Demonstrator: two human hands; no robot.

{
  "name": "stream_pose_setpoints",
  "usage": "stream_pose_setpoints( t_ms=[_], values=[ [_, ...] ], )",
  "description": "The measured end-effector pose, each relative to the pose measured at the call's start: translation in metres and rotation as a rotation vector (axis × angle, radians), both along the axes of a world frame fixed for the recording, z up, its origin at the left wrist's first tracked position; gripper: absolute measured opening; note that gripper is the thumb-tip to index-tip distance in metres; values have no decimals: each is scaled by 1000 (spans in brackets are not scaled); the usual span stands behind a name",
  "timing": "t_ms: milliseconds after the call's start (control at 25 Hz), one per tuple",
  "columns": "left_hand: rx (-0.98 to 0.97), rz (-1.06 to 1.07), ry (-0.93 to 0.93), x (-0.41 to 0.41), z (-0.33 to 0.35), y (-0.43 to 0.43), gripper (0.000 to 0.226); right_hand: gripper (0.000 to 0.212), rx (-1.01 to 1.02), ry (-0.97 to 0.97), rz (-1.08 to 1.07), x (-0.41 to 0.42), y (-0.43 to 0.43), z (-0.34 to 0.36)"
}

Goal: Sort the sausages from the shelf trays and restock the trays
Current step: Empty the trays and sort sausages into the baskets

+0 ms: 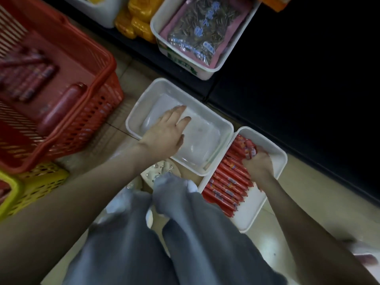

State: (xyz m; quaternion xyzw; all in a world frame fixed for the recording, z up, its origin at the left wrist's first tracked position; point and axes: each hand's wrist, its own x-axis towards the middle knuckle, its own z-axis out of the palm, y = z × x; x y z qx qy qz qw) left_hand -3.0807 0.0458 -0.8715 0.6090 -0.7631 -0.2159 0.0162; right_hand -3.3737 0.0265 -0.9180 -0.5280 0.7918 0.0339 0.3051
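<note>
from the head view, two white trays sat side by side on the floor below the dark shelf. the left hand (166, 128) lay flat with fingers spread and straight on the bottom of the empty tray (218, 120), holding nothing. the right hand (257, 163) was curled round a small bundle of thin sausages (226, 182) at the far end of the full tray (273, 149). the two hands were well apart, one in each tray. the sausages lay in tight rows, well over a dozen and too closely packed for an exact count. they looked light, fairly stiff and slick in their plastic casing, so a bundle probably wants a firm grip across the middle, or single ones may slide out. a red basket (98, 95) to the left held one thick sausage (61, 108) and a blurred heap of thin ones. one yellow basket (30, 188) sat below it. on the shelf, one tray of seed packets (205, 38) was in plain sight.
</note>
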Motion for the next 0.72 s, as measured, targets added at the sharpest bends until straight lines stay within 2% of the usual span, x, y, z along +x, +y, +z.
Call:
stream_pose_setpoints(
  t_ms=[80,160,240,280,360,400,520,640,720],
  values=[
    [85,191,192,-3,43,-7,47,10,-24,-255,-253,10,-10,50],
    [201,300,398,-10,81,-12,42,10,-35,-550,-360,26,-16,105],
    [355,383,749,-19,126,-8,44,8,-81,-845,-359,49,-15,167],
    [413,402,886,-23,150,-3,53,4,-105,-1021,-343,63,-11,199],
    [467,389,973,-30,191,11,72,13,-116,-1298,-281,87,-2,254],
    [467,380,1017,-32,210,19,70,15,-110,-1394,-228,99,2,278],
    [490,424,1245,-27,255,52,39,11,-70,-1592,-100,132,21,330],
    [381,525,1317,-9,280,87,21,29,14,-1667,5,161,41,352],
    [306,585,1331,9,290,114,23,44,72,-1641,113,182,57,357]
  ],
)
